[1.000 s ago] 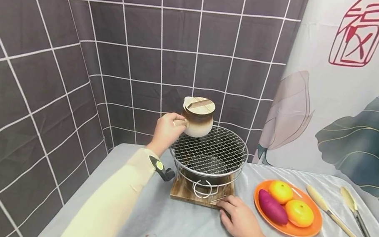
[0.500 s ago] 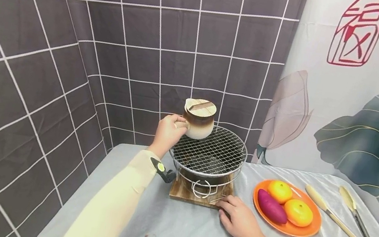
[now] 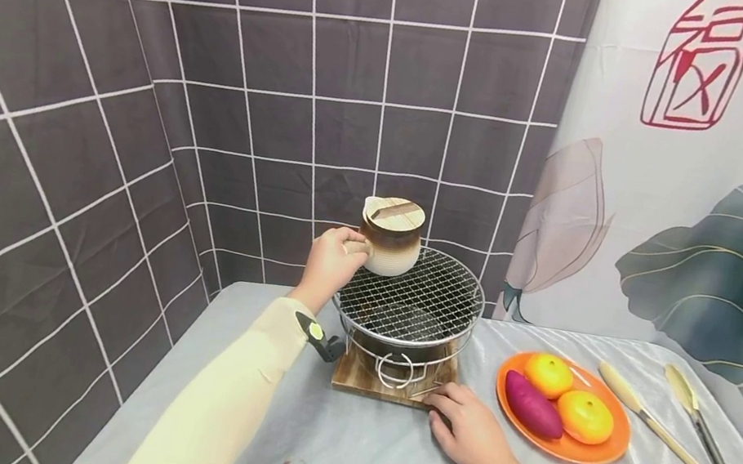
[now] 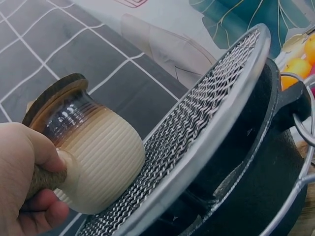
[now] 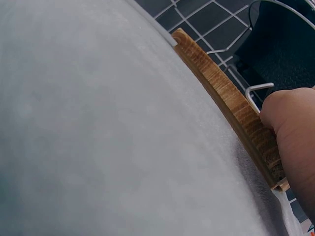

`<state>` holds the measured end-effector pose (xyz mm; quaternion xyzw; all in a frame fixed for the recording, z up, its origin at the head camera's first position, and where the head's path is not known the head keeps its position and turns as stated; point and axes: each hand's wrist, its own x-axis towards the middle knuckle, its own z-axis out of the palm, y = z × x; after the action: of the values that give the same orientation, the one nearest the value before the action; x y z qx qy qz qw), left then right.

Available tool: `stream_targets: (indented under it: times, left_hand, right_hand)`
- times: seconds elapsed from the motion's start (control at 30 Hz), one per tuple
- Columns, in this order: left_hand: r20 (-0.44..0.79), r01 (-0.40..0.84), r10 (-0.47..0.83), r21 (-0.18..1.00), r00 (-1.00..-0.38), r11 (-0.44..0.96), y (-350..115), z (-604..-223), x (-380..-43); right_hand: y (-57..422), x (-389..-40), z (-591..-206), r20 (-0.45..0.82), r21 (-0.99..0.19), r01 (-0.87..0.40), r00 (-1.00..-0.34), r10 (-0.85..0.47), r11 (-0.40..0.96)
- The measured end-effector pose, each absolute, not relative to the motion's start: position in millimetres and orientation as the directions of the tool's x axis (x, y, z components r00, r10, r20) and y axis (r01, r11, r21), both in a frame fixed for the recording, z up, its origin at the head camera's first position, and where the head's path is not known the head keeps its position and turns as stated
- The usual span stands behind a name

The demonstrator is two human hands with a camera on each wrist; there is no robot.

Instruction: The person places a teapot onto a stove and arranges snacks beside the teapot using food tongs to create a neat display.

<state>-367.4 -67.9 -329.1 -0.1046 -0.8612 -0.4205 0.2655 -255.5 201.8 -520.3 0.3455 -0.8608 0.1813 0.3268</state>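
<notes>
My left hand (image 3: 333, 261) pinches the side handle of a small ribbed clay teapot (image 3: 392, 252), brown above and cream below, with a wooden lid (image 3: 394, 214). In the left wrist view the teapot (image 4: 106, 157) is at the wire mesh, its lower side meeting the wires; whether its base rests fully there cannot be told. The round grill mesh (image 3: 434, 301) tops a black stove (image 4: 261, 182) on a wooden board (image 3: 361, 375). At the board's front right corner rests my right hand (image 3: 474, 433), fingers relaxed; in the right wrist view it partly hides the board's edge (image 5: 231, 101).
Right of the stove, an orange plate (image 3: 589, 457) bears two tangerines (image 3: 583, 417) and a purple sweet potato (image 3: 533, 405). Tongs (image 3: 703, 423) with pale tips lie at the far right. Grid-patterned cloth (image 3: 271, 123) hangs behind and to the left.
The teapot in my left hand has moved slightly down and to the right over the mesh. My right hand stays at the board's corner.
</notes>
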Motion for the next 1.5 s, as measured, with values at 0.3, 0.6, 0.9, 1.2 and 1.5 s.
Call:
stream_targets:
  times: [0.3, 0.6, 0.9, 1.2, 1.5]
  left_hand:
    - [0.531, 0.386, -0.038, 0.661, -0.846, 0.643, -68.1, -327.0, -366.7]
    - [0.481, 0.359, 0.032, 0.606, -0.876, 0.71, -72.3, -318.8, -364.9]
    - [0.471, 0.342, 0.045, 0.568, -0.881, 0.749, -73.3, -316.0, -362.0]
    - [0.463, 0.327, 0.042, 0.557, -0.886, 0.764, -76.1, -315.1, -360.8]
    - [0.453, 0.317, 0.04, 0.555, -0.89, 0.769, -87.7, -313.9, -356.1]
  right_hand:
    - [202.1, -255.5, -520.4, 0.69, -0.08, -0.713, -0.544, -0.477, 0.696]
    - [202.5, -255.5, -519.9, 0.692, -0.086, -0.714, -0.544, -0.474, 0.695]
    - [202.6, -255.8, -520.1, 0.689, -0.087, -0.711, -0.549, -0.473, 0.698]
    - [203.0, -256.8, -521.8, 0.69, -0.088, -0.716, -0.545, -0.476, 0.692]
    - [203.1, -257.3, -522.3, 0.693, -0.089, -0.719, -0.542, -0.476, 0.689]
